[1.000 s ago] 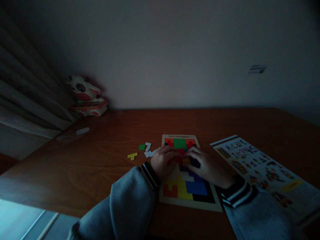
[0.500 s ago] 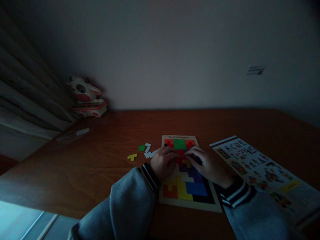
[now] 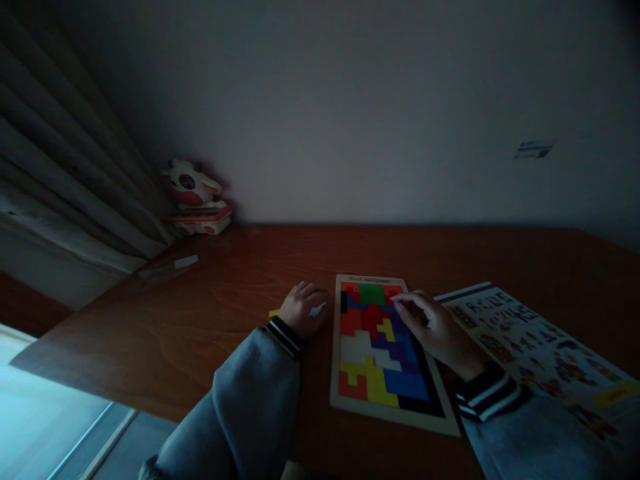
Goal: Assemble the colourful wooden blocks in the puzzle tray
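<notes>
My left hand (image 3: 303, 311) lies over the loose puzzle pieces left of the board, palm down, its fingers stretched out and apart. A white piece (image 3: 317, 310) shows by its thumb, and the edge of a yellow piece (image 3: 273, 313) peeks out beside the wrist; the hand hides the rest. On the table lies a wooden puzzle board (image 3: 395, 419) filled with many coloured block pieces, among them a green one (image 3: 371, 294) and a blue one (image 3: 406, 384). Above its upper right edge hovers my right hand (image 3: 434, 331), thumb and forefinger curved with a small gap, nothing visible between them. Dark gaps show at the board's lower right and upper left.
A printed sheet (image 3: 545, 360) with coloured patterns lies right of the board, partly under my right sleeve. A cow figure (image 3: 195, 193) stands at the back left near the curtain (image 3: 75, 173). A small white strip (image 3: 186, 262) lies in front of it.
My left hand has left the board and moved left onto the loose pieces. My right hand has drawn back to the board's right side. The view has shifted slightly left.
</notes>
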### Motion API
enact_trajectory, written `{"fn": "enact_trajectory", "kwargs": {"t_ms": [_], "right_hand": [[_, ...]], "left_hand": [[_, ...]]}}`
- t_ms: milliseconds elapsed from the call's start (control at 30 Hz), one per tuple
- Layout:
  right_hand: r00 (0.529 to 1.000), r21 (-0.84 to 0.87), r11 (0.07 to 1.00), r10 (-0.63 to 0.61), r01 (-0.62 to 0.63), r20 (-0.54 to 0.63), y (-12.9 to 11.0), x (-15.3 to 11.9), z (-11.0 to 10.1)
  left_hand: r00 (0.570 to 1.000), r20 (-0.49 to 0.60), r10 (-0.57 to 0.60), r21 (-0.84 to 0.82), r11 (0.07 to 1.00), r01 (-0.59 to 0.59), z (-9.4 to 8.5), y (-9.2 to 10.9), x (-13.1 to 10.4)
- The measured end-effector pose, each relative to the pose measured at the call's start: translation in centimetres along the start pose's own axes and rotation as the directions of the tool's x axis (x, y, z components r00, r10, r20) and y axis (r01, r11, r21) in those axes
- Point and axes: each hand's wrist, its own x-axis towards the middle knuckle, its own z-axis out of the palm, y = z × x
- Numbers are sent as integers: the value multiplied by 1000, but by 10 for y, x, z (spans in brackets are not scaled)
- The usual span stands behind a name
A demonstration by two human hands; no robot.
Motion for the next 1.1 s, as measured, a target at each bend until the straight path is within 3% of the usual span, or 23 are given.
{"fn": "enact_trajectory", "kwargs": {"t_ms": [67,233,533,633,700,833,1000,1100], "right_hand": [[1000,16,1000,15,-14,-24,7,1,0],[996,18,1000,26,-25,-89,16,5,-2],[985,27,997,81,-77,-152,31,6,-5],[984,35,996,91,-87,-156,35,7,-5],[983,18,996,92,-90,-162,34,8,-5],[980,-31,997,66,-73,-187,31,9,-5],[977,-21,998,57,-63,-206,30,9,-6],[976,-25,997,61,-68,-211,30,9,-6]], "left_hand": [[998,-19,-53,66,996,55,-12,-22,-9],[988,148,-47,66,997,38,-33,-61,-30],[974,191,-125,35,992,120,-29,-78,-36],[978,152,-142,24,990,140,-30,-75,-36],[989,69,-131,-13,991,133,-31,-70,-34],[994,-72,-85,-125,989,76,-25,-45,-24],[998,-33,45,-243,969,-52,-4,-6,-8],[995,-2,105,-298,949,-100,4,7,-3]]}}
